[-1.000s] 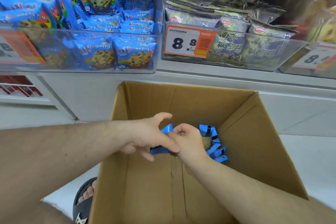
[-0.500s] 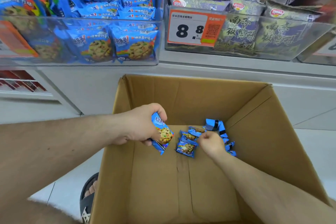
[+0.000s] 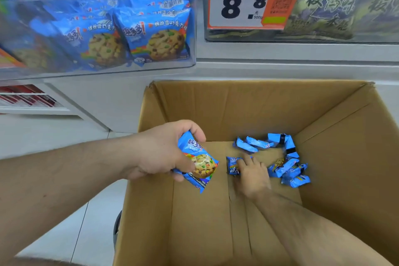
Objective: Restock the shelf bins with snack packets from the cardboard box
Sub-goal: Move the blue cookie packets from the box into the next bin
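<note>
Left hand (image 3: 159,153) grips a cookie packet (image 3: 199,165); right hand (image 3: 253,176) touches another packet (image 3: 232,165)

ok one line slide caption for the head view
Left hand holds a cookie packet while right hand reaches another in the cardboard box.

Left hand (image 3: 159,153) grips a blue cookie packet (image 3: 197,163) over the open box (image 3: 356,147). Right hand (image 3: 253,176) is down on the box floor, fingers on another packet (image 3: 232,165); loose packets (image 3: 289,168) lie just beside. Above, a clear bin (image 3: 103,34) holds the same cookies.
</note>
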Tool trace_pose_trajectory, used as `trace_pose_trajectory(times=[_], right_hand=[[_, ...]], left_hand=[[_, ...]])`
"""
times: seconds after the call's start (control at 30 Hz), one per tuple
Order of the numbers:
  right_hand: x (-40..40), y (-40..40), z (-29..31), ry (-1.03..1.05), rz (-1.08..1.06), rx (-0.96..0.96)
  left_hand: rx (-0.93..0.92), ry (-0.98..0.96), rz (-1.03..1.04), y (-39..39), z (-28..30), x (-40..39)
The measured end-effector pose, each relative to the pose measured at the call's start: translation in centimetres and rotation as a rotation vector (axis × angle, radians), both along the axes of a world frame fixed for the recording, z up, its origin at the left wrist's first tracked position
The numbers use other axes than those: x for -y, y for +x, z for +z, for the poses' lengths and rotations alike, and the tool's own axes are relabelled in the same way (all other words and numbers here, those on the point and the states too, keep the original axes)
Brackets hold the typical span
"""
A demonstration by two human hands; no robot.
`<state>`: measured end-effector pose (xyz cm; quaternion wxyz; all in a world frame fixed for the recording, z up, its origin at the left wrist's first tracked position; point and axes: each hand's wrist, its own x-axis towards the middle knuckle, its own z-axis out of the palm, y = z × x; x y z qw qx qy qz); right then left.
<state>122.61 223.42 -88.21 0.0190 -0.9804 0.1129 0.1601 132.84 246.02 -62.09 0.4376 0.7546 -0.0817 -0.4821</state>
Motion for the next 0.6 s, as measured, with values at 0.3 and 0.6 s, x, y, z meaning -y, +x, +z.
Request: trace_pose_trajectory(times=[0.3, 0.6], right_hand=[[1.2, -1.3, 3.0, 0.125, -0.040, 0.180], [-1.0, 0.5, 24.4, 0.698, 0.006, 1.086]], left_hand=[[0.013, -0.028, 0.052, -0.1, 1.0, 0.3], [-0.022, -0.257, 0.144, -0.5, 6.5, -0.3]])
